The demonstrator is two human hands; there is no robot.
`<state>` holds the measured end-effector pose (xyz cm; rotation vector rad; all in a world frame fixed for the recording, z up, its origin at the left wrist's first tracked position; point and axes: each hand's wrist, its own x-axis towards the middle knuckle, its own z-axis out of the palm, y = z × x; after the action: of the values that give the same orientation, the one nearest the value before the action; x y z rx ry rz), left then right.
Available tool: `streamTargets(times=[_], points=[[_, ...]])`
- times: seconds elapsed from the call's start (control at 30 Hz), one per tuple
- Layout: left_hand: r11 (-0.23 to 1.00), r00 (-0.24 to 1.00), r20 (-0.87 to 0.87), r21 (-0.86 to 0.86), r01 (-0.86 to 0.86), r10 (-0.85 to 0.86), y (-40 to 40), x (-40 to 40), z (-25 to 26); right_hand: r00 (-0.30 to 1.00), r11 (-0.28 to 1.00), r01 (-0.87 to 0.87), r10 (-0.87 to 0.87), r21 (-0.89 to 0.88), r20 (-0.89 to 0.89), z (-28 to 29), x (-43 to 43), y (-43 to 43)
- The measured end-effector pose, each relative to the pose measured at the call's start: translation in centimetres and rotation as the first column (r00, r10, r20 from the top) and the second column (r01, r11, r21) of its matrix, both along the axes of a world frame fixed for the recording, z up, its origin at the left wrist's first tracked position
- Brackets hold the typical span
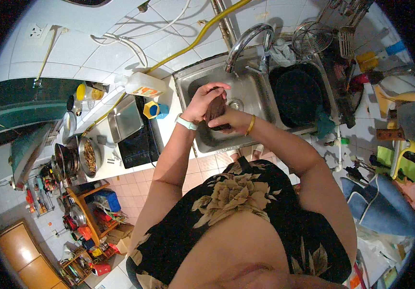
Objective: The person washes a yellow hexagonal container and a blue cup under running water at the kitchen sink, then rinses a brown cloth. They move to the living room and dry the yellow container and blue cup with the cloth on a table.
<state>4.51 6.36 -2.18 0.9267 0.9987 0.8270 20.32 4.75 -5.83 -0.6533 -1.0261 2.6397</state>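
Note:
Over the left basin of a stainless steel sink (pixel 261 123), my left hand (pixel 204 101) and my right hand (pixel 229 121) both hold a dark brown, elongated thing (pixel 216 104); what it is cannot be told. My left hand grips its upper part, fingers over the top. My right hand is closed around its lower end, near a dark patch underneath that I cannot make out. A chrome faucet (pixel 245 41) arches above the basin, and the metal drain (pixel 235 105) shows just right of the held thing.
A dark round pan (pixel 297 95) fills the right basin. Left of the sink stand a plastic jug (pixel 145 85), a yellow and blue holder (pixel 152 110), a black cooktop (pixel 138 150), a metal tray (pixel 125 119) and a bowl of food (pixel 90 156). A wire strainer (pixel 312 38) hangs at the back right.

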Motion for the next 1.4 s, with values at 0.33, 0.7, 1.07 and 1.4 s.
streamTargets(times=[0.33, 0.7, 1.07, 1.4], points=[[0.831, 0.653, -0.595, 0.547, -0.098, 0.468, 0.2, 0.6, -17.7, 0.866, 0.555, -0.145, -0.329, 0.819, 0.376, -7.2, -0.2, 1.1], [0.793, 0.392, -0.786, 0.194, -0.578, 0.478, -5.3, 3.3, -31.7, 0.619, 0.506, -0.564, -0.265, 0.653, 0.739, -18.5, 0.4, -4.2], [0.618, 0.409, -0.471, 0.494, -0.612, 0.782, -11.3, -4.2, -17.1, 0.896, 0.438, -0.278, -0.204, 0.855, 0.395, -9.9, -6.1, -3.1], [0.57, 0.034, -0.613, 0.711, -0.413, 0.789, -12.8, -19.8, -13.2, 0.566, 0.163, -0.636, -0.566, 0.754, 0.6, -8.8, -24.0, 5.6]])
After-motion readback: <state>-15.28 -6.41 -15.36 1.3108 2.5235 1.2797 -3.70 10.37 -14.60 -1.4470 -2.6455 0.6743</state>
